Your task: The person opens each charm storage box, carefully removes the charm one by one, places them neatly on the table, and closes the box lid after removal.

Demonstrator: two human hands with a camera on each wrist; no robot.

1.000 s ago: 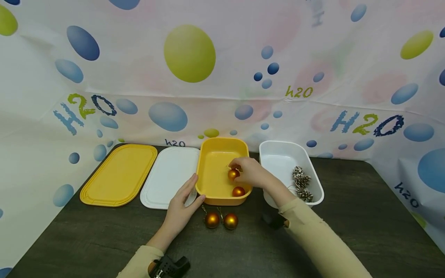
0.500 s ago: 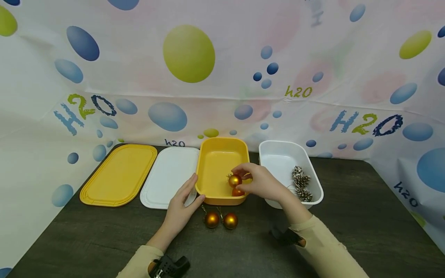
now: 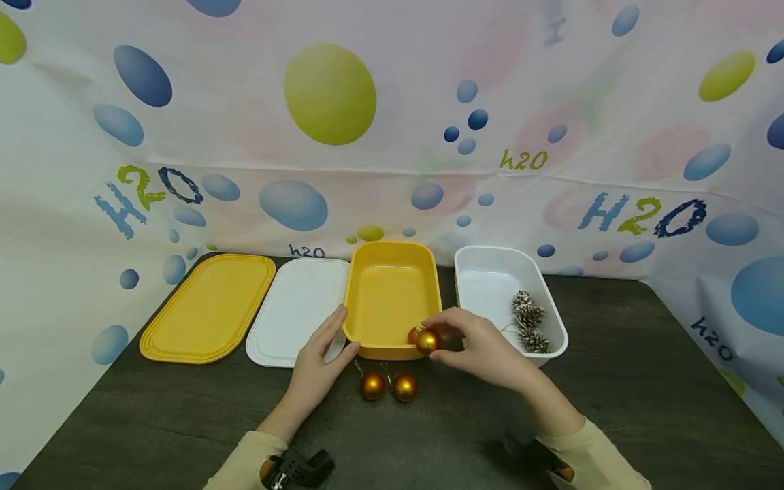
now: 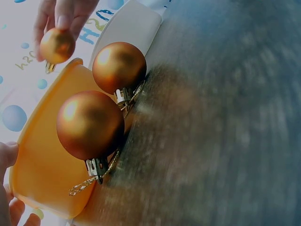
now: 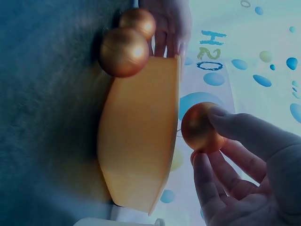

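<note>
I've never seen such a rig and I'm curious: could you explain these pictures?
No machine here: a person's left hand and right hand, both bare. The head picture comes from a camera worn on the head; the others are taken from the two wrists. On the dark table, left to right, are a yellow lid, a white lid, a yellow container and a white container holding pine cones. Two gold balls lie in front of the yellow container. The left hand touches its side; the right hand holds a third ball by its near right corner. A fourth ball shows partly inside.
</note>
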